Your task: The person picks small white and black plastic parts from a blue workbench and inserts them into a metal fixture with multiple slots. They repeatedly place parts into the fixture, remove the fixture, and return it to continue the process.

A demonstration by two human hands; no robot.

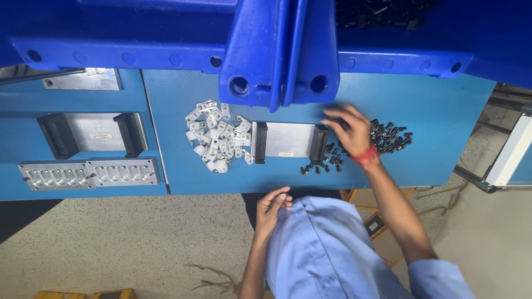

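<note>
The right hand (346, 130), a red band at its wrist, is stretched out over the blue worktable (438, 111), its fingers blurred and spread above the right-hand black end block of a flat grey metal fixture plate (289, 140); whether those fingers pinch anything cannot be told. Just below the fingertips lies a loose scatter of small black plastic clips (322, 165), and immediately beyond the palm, toward the wrist side, sits a denser heap of the same black clips (392, 137), placed within easy reach of that hand, it would appear. The left hand (272, 206) is drawn back off the table against the light blue shirt (327, 249), fingers curled loosely inward and, as far as can be seen, grasping nothing. On the far side of the fixture plate from the right fingers rests a pile of white plastic brackets (215, 138), touching the plate's left block. Further off stand a second grey fixture plate (91, 134) and a long aluminium mould block with oval pockets (88, 174). Two large blue plastic bins (280, 50) overhang the table's rear edge directly above the fingers, limiting room there.
</note>
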